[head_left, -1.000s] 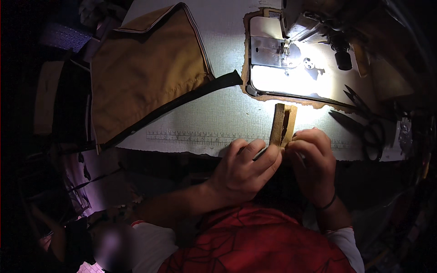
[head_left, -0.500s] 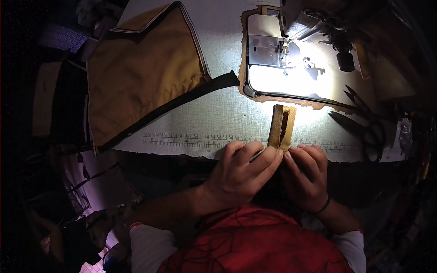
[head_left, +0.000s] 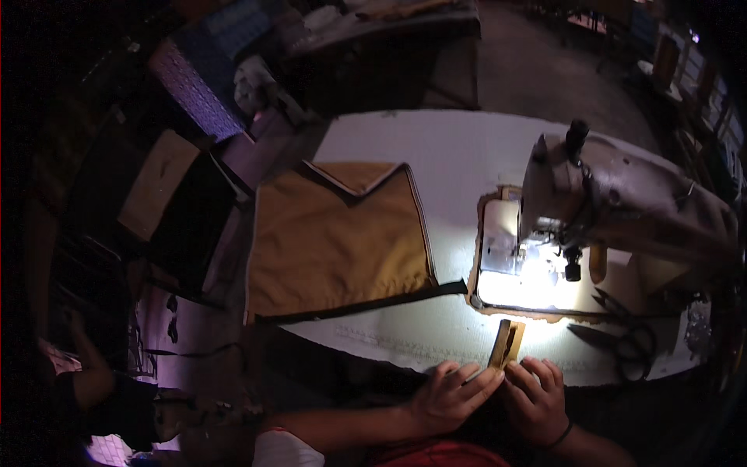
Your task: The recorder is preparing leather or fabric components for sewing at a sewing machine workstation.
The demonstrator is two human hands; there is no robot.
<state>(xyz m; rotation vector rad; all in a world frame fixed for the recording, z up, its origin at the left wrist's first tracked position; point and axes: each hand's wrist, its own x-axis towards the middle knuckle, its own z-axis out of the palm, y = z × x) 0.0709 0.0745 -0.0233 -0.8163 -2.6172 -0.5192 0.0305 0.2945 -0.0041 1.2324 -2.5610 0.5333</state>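
Observation:
A short folded strip of tan fabric (head_left: 499, 346) with a dark gap down its middle lies at the near edge of the white table, in front of the sewing machine (head_left: 607, 187). My left hand (head_left: 451, 401) pinches its near end at the left corner. At the right corner my right hand (head_left: 538, 401) grips the same end, its fingers bent and close together. To the left, a large tan fabric panel (head_left: 334, 245) with pale piping lies flat. A black band (head_left: 366, 304) runs along the panel's near edge, its tail reaching toward the machine's lit bed.
Black-handled scissors (head_left: 636, 342) rest on the table right of my hands. A ruler marking (head_left: 389, 340) follows the table's near edge. Beyond the left side, dark and tan pieces (head_left: 159, 183) are stacked. Another person's arm (head_left: 95, 362) shows at the lower left.
The view has tilted up and away, so the table and hands sit lower and more of the room and machine shows. Both hands keep their hold on the strip.

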